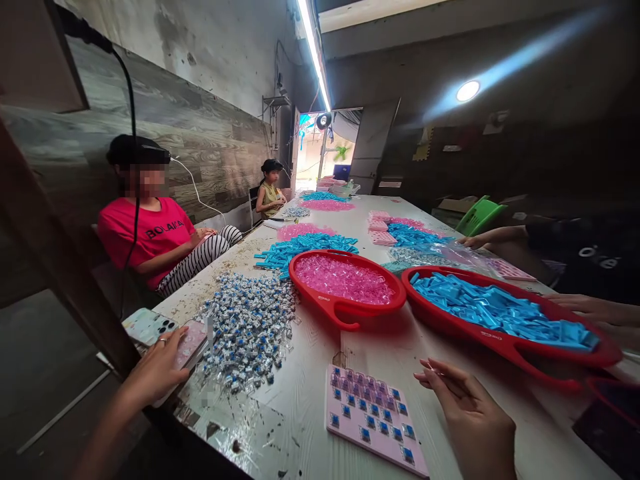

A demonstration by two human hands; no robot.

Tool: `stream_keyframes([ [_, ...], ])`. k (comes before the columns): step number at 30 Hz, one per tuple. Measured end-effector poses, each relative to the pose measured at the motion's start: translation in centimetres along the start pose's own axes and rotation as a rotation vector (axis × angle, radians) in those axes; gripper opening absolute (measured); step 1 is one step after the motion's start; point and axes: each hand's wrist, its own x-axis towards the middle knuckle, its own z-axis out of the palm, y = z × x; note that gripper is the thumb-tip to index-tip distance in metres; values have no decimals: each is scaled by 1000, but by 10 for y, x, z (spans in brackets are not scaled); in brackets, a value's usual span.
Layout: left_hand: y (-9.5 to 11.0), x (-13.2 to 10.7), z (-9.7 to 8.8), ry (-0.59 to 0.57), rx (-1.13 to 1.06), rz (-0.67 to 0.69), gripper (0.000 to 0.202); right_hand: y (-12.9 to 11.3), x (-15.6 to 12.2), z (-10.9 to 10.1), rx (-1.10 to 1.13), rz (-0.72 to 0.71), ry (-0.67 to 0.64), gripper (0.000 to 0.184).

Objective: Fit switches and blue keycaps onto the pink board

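Observation:
My left hand (159,365) rests at the table's left edge, thumb and fingers apart, touching a flat pink floral-patterned thing (190,343). Beside it lies a phone in a pale marbled case (149,325). My right hand (470,413) is closed in a pinch above the table; a tiny pale bit shows at its fingertips, too small to name. To its left lies a pale pink plate (363,443) carrying rows of small blue-and-clear switches (370,421), with clear pink caps (357,380) over those in the far rows. A heap of loose switches (250,327) spreads beyond my left hand.
Red Coca-Cola baskets hold clear pink caps (345,280) and blue plastic pieces (500,313). More blue pieces (305,250) and pink plates (381,227) lie farther along. A person in a pink shirt (150,233) sits left; another person's hands (585,307) are at right.

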Motion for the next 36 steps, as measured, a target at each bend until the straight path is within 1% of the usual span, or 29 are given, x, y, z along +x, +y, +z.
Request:
stream_keyframes([
  [2,3,2,-1,-2,6,-78,89,1,0,0,-9,-10,3,42],
  [4,7,3,-3,-17,5,-118,93,0,0,0,-11,-15,2,41],
  [9,13,4,-9,-22,-20,-77,82,-3,0,-1,-6,-13,-8,40],
  [16,6,7,-5,-21,-30,-69,79,-4,-1,0,-18,-9,-5,40],
  [20,7,8,-5,-37,-15,-98,82,-3,-1,-1,-31,-21,-11,39],
  [23,9,7,-6,-29,-6,-134,82,-1,1,-3,-59,-59,-22,36],
  [24,10,7,-6,-16,1,-146,82,-1,1,-4,-87,-84,-62,35],
  [25,11,7,-6,5,13,-149,81,-1,2,-4,-129,-114,-130,33],
  [26,11,6,-6,33,27,-144,81,-1,2,-4,-184,-147,-224,30],
  [29,16,2,-10,124,74,-128,77,-3,-1,0,-332,-260,-568,19],
  [31,21,-2,-17,177,110,-137,74,-3,-1,2,-381,-325,-719,12],
  [33,27,-6,-28,233,169,-115,71,-6,0,4,-403,-377,-780,8],
  [34,29,-8,-33,265,205,-78,69,-9,2,5,-409,-400,-780,9],
  [36,31,-11,-43,342,282,37,66,-21,7,10,-393,-444,-755,14],
])
